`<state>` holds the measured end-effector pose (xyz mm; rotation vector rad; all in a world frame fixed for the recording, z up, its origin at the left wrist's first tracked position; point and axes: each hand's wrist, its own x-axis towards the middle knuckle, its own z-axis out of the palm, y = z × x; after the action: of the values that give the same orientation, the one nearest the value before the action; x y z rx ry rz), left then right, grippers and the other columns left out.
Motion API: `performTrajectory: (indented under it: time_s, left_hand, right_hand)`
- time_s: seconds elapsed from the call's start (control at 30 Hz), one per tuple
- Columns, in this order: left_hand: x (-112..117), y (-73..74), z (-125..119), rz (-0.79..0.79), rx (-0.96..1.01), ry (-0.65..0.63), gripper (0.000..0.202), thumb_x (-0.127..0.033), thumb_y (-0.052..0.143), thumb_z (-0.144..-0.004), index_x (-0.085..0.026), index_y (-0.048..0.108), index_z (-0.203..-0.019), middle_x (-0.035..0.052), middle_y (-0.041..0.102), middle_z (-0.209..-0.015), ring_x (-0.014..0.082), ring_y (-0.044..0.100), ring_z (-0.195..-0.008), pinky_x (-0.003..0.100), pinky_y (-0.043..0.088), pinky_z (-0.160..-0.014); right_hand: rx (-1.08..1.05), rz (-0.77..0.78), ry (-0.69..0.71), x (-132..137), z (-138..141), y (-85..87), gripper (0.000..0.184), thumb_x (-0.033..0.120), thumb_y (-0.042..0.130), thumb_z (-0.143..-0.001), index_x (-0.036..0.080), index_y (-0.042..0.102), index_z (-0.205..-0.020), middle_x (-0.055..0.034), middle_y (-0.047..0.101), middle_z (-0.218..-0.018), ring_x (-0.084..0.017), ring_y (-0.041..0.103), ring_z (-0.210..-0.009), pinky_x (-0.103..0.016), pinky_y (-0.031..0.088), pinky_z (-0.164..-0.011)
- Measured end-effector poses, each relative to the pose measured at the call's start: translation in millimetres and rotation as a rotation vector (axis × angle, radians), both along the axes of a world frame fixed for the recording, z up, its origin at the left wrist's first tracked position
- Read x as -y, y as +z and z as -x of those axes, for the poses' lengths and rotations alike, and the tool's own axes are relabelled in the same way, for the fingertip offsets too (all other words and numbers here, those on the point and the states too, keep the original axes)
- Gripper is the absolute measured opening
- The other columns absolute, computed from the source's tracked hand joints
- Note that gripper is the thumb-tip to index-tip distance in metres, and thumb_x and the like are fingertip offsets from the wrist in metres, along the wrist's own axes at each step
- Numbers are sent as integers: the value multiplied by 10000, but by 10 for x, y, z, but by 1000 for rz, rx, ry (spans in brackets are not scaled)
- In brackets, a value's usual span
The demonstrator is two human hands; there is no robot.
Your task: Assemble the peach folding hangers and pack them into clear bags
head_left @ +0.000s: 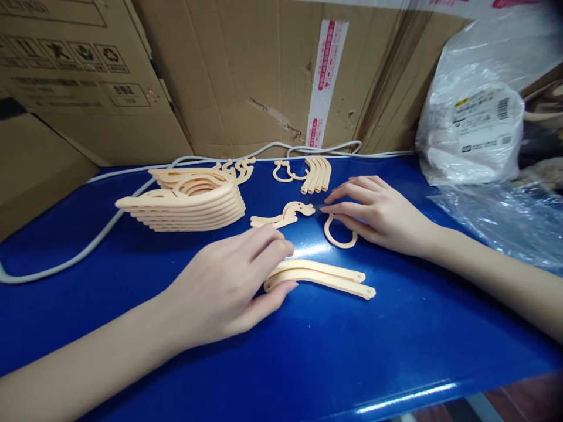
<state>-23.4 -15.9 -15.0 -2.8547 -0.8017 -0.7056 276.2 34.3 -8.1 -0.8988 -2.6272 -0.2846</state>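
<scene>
My left hand (240,272) has its fingers and thumb closed around the left end of two cream plastic curved arms (328,278), which lie side by side on the blue table. Part of that end is hidden by the fingers. On the right, my right hand (373,208) rests with fingers stretched and slightly apart over a cream ring-shaped hook (341,241), covering its upper part. Between the hands and a little farther back lies a flat duck-head-shaped piece (292,212) with a long tail.
A stack of cream hanger-like pieces (189,202) stands at left. Small hooks (237,170), open rings (281,172) and several curved arms (316,174) lie at the back. A white cable (99,240) crosses the blue table (264,363). Cardboard boxes (246,76) and a wrapped roll (477,132) border it.
</scene>
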Motion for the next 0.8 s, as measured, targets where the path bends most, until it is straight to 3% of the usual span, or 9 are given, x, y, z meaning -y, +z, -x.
performTrajectory:
  time_s: [0.17,0.57,0.8]
  left_hand:
    - [4,-28,6,89,-24,-30,87,-292,502,-1015,-219,508,-1061,34,634,-1038,156,639,-805,262,463,-628]
    - [0,-46,-43,224,-23,-26,26,-216,491,-1012,-215,500,-987,-8,588,-967,123,571,-740,246,418,-603]
    - [38,-57,-71,210,-36,5,76,-217,454,-1021,-223,508,-967,-5,574,-980,129,554,-716,251,404,-588]
  right_hand:
    - [137,-101,18,-8,-3,3,338,229,454,-1047,202,764,-1180,-133,729,-1111,-285,622,-1045,-469,495,-901]
    - [373,-270,45,-3,13,62,405,159,335,-1072,180,735,-1135,-129,712,-1076,-266,609,-964,-408,477,-827]
    - [292,-245,32,-37,29,-15,288,177,403,-1065,168,691,-1069,-107,696,-1007,-245,589,-909,-387,426,-856]
